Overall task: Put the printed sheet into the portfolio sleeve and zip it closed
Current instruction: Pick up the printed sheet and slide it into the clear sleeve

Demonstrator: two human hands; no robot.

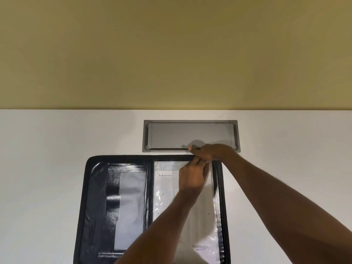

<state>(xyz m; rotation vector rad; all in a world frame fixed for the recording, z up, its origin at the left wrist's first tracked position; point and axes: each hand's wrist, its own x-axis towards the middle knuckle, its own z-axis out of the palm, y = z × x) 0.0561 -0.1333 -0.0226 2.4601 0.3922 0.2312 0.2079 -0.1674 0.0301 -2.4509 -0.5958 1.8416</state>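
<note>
A black zip portfolio [95, 187] lies open on the white table. Its right half carries a clear plastic sleeve [163, 166]. The printed sheet [165, 187] shows under the sleeve's glossy film, with its header near the top. My left hand [192, 178] reaches up over the sheet and pinches the sleeve's top edge near the right corner. My right hand [209, 152] comes in from the right and lies across the portfolio's top edge, fingers closed on the same edge. What the fingers hold underneath is hidden. The zipper band [221, 187] runs down the right side, open.
A grey metal cable hatch [190, 134] is set flush in the table just behind the portfolio. A yellow wall [171, 54] rises behind the table's far edge. The portfolio's left half has a dark pocket with a grey panel [131, 206].
</note>
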